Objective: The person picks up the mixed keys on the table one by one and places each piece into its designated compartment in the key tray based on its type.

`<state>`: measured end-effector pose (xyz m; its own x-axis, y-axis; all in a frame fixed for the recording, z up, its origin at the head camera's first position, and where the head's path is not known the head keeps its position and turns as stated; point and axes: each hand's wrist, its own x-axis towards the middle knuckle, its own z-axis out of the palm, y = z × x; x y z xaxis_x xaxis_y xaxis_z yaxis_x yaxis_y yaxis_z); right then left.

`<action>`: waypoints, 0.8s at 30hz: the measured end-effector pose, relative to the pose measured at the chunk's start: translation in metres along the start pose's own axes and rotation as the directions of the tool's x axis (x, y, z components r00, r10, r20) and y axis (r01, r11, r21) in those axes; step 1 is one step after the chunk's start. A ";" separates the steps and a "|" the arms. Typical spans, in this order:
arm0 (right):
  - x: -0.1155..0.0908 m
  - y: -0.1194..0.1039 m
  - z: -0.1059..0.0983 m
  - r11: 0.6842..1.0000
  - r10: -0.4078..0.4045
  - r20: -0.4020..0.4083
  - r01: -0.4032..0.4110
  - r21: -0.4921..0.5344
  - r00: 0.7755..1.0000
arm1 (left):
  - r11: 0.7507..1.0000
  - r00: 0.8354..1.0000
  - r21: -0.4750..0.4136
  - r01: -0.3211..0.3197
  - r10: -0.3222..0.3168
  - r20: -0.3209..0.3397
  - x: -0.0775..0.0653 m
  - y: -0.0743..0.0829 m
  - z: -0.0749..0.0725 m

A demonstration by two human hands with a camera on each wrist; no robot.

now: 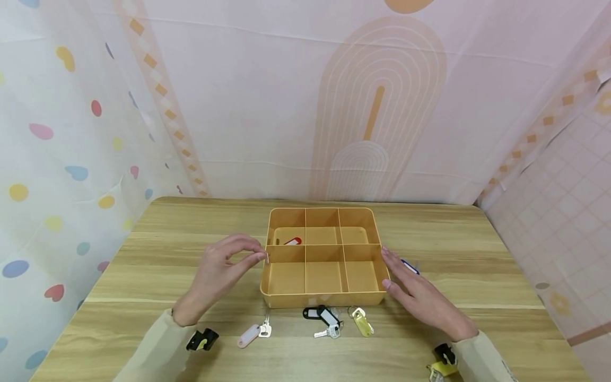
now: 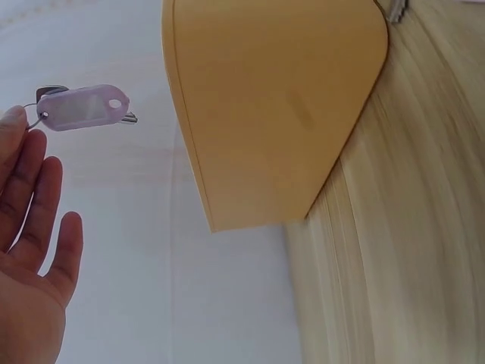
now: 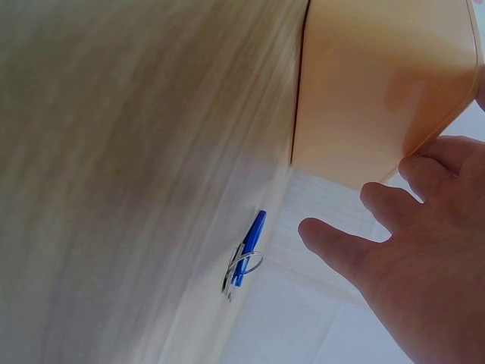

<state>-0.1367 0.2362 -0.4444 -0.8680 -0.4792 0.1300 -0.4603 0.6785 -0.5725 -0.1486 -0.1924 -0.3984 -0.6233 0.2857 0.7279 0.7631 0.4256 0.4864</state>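
Pink plastic key tag hangs from its ring, which I have pinched in my left hand near the divided tray's left rim; a slackened pinch could drop it outside. My right hand, fingers apart, touches the opposite side; pushing could skew the tray.

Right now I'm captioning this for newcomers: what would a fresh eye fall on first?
First, the orange-yellow plastic six-compartment tray on the wood-grain table, with a red plastic key tag in its far row's left compartment. Next, the left hand holds a pale pink plastic key tag at the tray's left, while the right hand touches its right side.
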 end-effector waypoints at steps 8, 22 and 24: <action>0.000 0.000 0.001 1.000 -0.002 0.003 0.002 0.001 1.000 | 0.998 0.999 -0.046 -0.033 0.033 0.011 0.004 0.001 0.009; 0.000 -0.002 0.002 0.999 0.009 0.002 -0.009 0.030 1.000 | 0.998 0.999 -0.056 0.001 0.001 0.047 0.009 0.004 0.022; 0.000 -0.003 0.002 1.000 0.008 0.000 -0.008 0.029 1.000 | 0.998 0.999 -0.058 0.008 -0.006 0.050 0.009 0.003 0.024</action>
<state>-0.1349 0.2332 -0.4445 -0.8715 -0.4741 0.1252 -0.4480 0.6659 -0.5966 -0.1562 -0.1678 -0.4020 -0.6353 0.3264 0.6999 0.7664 0.3777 0.5196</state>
